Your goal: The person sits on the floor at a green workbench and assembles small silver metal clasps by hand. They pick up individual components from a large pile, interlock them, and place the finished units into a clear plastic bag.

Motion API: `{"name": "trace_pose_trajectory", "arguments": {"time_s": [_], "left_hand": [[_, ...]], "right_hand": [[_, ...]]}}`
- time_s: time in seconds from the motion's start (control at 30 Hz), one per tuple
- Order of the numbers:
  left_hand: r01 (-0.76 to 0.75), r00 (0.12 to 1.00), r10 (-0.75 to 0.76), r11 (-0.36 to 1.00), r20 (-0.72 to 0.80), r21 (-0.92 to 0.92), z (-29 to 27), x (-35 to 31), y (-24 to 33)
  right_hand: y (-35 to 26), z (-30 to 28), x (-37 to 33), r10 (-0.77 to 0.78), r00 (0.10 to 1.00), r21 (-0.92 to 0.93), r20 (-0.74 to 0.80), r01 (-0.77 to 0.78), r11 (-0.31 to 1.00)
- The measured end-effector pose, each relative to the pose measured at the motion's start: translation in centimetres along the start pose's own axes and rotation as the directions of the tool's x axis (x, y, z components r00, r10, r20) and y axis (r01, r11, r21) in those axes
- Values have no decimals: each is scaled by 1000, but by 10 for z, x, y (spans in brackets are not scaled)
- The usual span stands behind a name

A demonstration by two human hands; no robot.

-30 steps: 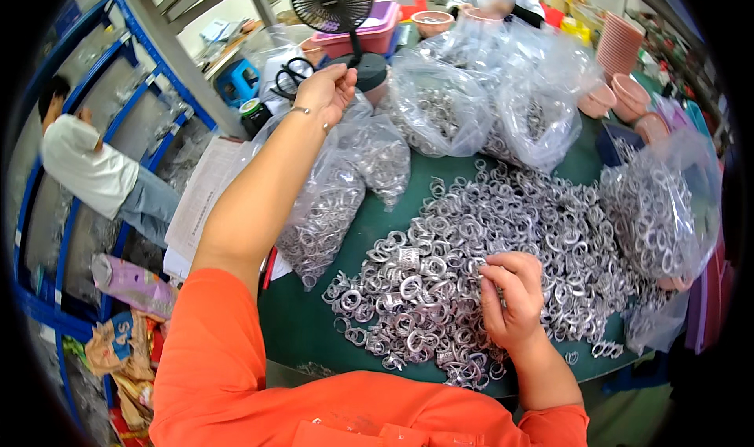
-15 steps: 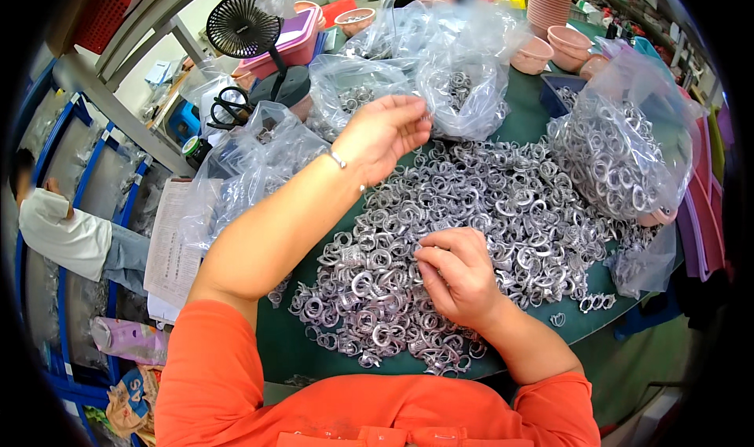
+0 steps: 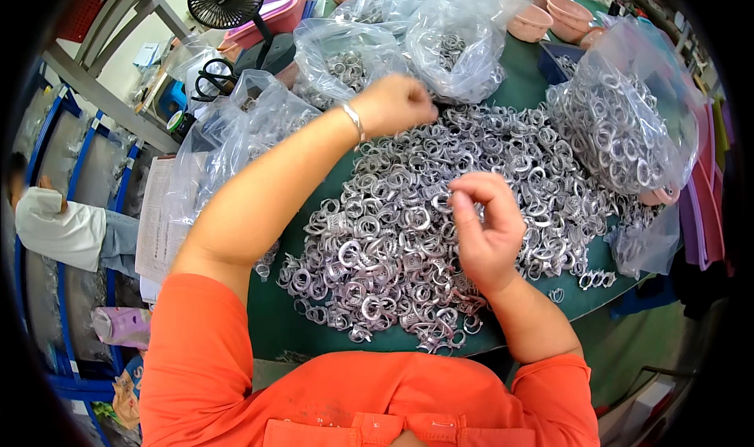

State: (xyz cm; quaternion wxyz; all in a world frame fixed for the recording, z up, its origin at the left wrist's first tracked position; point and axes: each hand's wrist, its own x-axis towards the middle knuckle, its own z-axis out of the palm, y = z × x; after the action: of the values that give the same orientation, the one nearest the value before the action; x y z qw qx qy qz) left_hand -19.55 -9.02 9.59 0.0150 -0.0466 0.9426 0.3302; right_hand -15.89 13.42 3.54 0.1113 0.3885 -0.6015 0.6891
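Note:
A wide heap of silver-grey metal rings (image 3: 393, 235) covers the middle of the green table. My left hand (image 3: 397, 105) is over the far left edge of the heap, just in front of the open plastic bags. Its fingers are curled in and slightly blurred, and whatever they hold is hidden. Above the right-hand part of the heap is my right hand (image 3: 491, 231), raised with thumb and forefinger brought together. Anything in that pinch is too small to make out.
Behind the heap stand open clear bags of rings (image 3: 345, 66); a fuller bag (image 3: 613, 133) is at right. A black fan (image 3: 228, 7), scissors (image 3: 212, 82) and papers (image 3: 161, 219) lie left. Pink bowls (image 3: 530, 23) sit at the back. A person (image 3: 63, 227) is by blue shelves.
My left hand has curled its fingers and turned downward toward the heap's far edge. My right hand has lifted off the rings, moving up and slightly right. The whole view has shifted a little.

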Motion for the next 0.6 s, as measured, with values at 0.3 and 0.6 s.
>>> {"name": "trace_pose_trajectory", "arguments": {"time_s": [0.3,0.6], "left_hand": [[-58,994,73,981,-76,183,48,-22,-39],[-219,964,137,899,-229,-380,33,-65,5]], "right_hand": [[26,-5,4,331,943,316,-17,-309,897],[22,4,7,219,973,140,-75,-207,968]]}}
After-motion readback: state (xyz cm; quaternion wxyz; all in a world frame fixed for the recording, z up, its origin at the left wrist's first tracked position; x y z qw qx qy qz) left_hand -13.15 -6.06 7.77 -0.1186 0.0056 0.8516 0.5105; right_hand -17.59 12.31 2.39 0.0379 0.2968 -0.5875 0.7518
